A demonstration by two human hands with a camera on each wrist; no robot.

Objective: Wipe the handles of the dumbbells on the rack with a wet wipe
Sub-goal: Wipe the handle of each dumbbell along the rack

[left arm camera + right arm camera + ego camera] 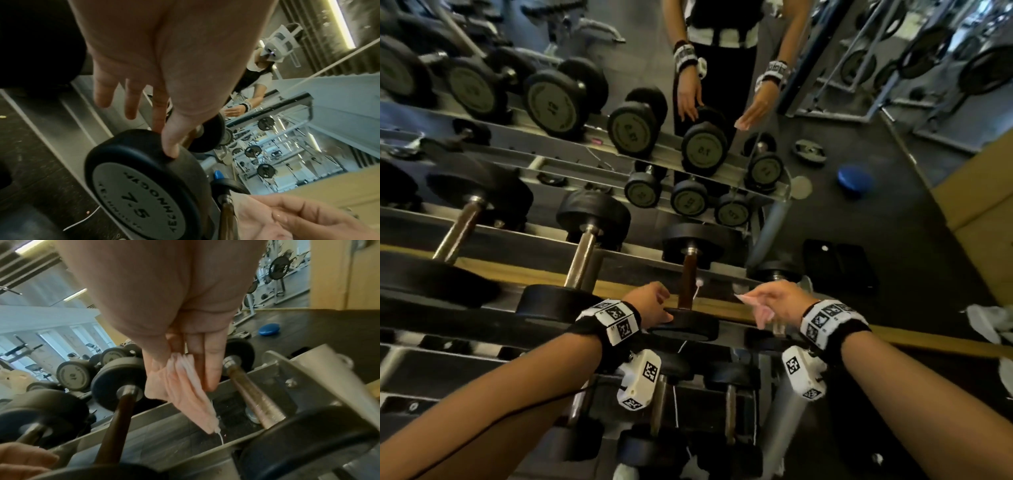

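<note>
- Head view: the left hand (pixel 650 305) rests on the near head of a dumbbell (pixel 683 325); the right hand (pixel 777 303) pinches a wet wipe (pixel 756 308), right of its handle (pixel 688 274).
- Left wrist view: fingers (pixel 131 100) straight and spread, thumb on the head marked 7.5.
- Right wrist view: the wipe hangs below the fingertips, between two handles.

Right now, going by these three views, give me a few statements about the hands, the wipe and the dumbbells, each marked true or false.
1. The right hand pinches the wet wipe. True.
2. The wipe is wrapped around a dumbbell handle. False: it hangs free between two handles.
3. The left hand touches the head of the 7.5 dumbbell. True.
4. The left hand holds a spray bottle. False: it holds nothing.
5. The dumbbells lie on the floor. False: they sit on the rack.
</note>
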